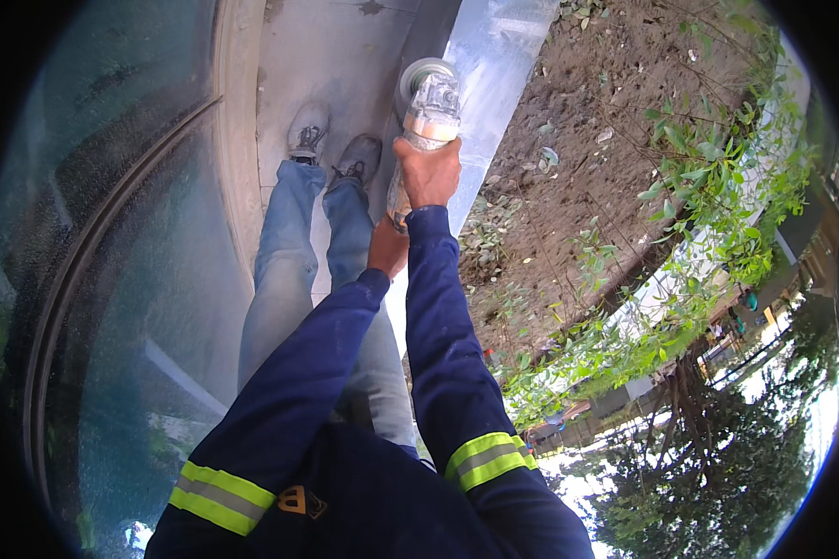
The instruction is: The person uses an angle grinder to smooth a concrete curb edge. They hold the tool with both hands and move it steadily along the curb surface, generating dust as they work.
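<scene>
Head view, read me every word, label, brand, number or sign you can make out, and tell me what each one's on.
Navy top: an orange, letter-like mark on the front; I won't copy it out.
Beside it: a small diamond-shaped patch, too small to read.
Grinder: no text readable.
Shoes: no text readable.

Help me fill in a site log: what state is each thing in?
Angle grinder: dusty, held; whether running, cannot tell
Right hand: closed around the grinder
Left hand: closed on the grinder's rear
Shoes: dusty, laced
Jeans: faded
Ledge: whitish, streaked
Soil bed: leaf-strewn
Glass: speckled, reflecting
</scene>
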